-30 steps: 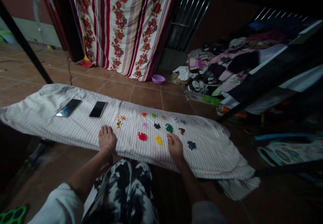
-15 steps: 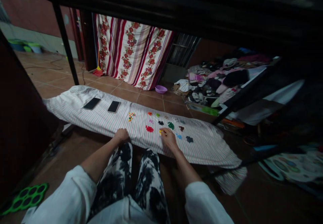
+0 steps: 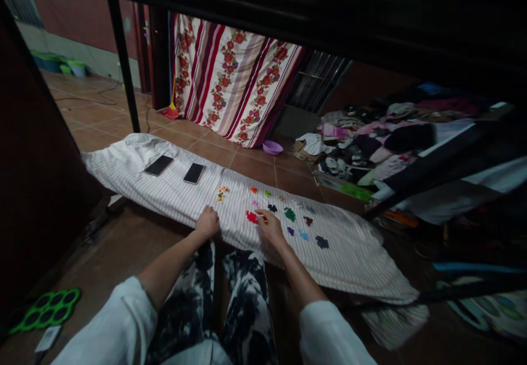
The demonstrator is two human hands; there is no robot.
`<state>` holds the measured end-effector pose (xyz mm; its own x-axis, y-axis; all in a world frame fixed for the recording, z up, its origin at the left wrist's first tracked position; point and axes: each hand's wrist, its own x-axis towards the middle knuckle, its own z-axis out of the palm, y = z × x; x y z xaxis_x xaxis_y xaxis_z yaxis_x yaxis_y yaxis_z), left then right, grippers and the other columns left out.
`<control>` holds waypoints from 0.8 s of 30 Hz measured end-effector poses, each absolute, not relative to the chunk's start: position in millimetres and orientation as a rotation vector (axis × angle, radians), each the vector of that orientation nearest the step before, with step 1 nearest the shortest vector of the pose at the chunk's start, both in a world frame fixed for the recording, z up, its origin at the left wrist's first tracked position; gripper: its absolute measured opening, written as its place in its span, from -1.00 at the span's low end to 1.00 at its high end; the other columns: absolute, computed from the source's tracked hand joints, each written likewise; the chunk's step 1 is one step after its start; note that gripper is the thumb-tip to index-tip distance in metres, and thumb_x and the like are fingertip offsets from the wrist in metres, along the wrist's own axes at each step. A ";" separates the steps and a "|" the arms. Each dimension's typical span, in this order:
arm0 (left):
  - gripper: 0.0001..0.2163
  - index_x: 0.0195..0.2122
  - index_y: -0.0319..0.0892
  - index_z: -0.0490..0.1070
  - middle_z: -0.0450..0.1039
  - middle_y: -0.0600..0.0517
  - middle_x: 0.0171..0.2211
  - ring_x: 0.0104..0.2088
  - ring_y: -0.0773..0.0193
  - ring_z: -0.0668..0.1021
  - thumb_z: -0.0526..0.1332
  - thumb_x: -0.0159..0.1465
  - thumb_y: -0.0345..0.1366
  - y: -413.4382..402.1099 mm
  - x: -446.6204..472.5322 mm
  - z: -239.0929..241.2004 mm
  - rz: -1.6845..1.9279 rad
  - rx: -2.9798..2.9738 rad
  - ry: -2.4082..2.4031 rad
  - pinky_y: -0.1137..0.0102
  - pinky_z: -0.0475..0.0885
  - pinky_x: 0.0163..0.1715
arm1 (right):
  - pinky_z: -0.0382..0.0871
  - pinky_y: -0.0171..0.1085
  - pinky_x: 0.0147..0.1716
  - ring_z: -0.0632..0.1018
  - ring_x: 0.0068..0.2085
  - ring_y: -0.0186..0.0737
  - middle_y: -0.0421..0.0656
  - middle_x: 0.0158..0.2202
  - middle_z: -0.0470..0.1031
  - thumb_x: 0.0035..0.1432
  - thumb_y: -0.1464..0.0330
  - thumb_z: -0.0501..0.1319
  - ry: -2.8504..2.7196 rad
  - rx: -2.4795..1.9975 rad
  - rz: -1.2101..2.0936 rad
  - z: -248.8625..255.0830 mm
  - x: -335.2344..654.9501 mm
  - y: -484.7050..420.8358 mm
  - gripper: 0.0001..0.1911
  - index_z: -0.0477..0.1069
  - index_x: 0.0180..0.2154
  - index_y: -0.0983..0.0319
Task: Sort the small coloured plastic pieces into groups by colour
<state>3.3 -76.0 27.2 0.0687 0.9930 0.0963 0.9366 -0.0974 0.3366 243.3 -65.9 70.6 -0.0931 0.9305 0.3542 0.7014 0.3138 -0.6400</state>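
Note:
My right hand [image 3: 270, 228] is bent over the striped cloth [image 3: 349, 255], its thumb and fingers drawn together beside a pile of small red pieces [image 3: 251, 217]. Whatever its fingertips hold is too small to make out. My left hand [image 3: 208, 222] is closed at the cloth's near edge, its contents hidden. Just beyond it lies a mixed scatter of yellow, orange and green pieces [image 3: 223, 192]. Sorted by colour, small piles surround my right hand: black pieces [image 3: 272, 208], dark green pieces [image 3: 290, 214], brown pieces [image 3: 308, 221], purple pieces [image 3: 291, 231], light blue pieces [image 3: 303, 235] and dark grey pieces [image 3: 321, 242].
Two phones [image 3: 194, 173] lie left on the cloth. Behind stand a floral curtain [image 3: 230, 79] and a purple basin [image 3: 272, 147]. Clothes [image 3: 370, 140] are heaped at the right. A dark metal post [image 3: 123, 63] rises at the left, and a green-framed object [image 3: 47, 311] lies on the floor.
My right hand has shifted toward the red pile, and the yellow pieces seen at its fingertips are no longer visible. My left hand has lifted slightly onto the cloth. The view has turned left.

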 end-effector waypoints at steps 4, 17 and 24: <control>-0.72 -0.15 -0.28 0.47 0.39 -0.23 0.02 0.18 0.02 0.30 0.04 0.20 -0.36 -47.3 -3.2 17.9 0.573 2.176 2.025 0.15 0.19 0.20 | 0.40 -0.21 -0.12 0.54 -0.21 -0.19 -0.09 -0.26 0.55 0.07 0.45 0.07 -1.908 -1.424 0.467 60.0 225.5 -40.3 -0.70 0.54 -0.23 0.22; -0.80 -0.20 -0.21 0.39 0.40 -0.19 -0.03 0.10 0.06 0.36 0.03 0.20 -0.42 6.2 -28.7 -13.4 0.881 2.312 1.994 0.16 0.33 0.10 | 0.37 -0.26 -0.09 0.50 -0.17 -0.23 -0.10 -0.22 0.52 0.19 0.49 0.07 -2.167 -1.321 0.531 13.0 148.3 44.0 -0.70 0.54 -0.16 0.19; -0.81 -0.23 -0.20 0.39 0.44 -0.18 -0.06 0.07 0.06 0.40 0.05 0.18 -0.45 3.7 -26.7 -16.8 0.985 2.282 2.012 0.16 0.35 0.07 | 0.37 -0.26 -0.10 0.48 -0.14 -0.21 -0.08 -0.18 0.47 0.21 0.51 0.06 -2.314 -1.337 0.509 1.8 129.6 63.9 -0.68 0.53 -0.13 0.18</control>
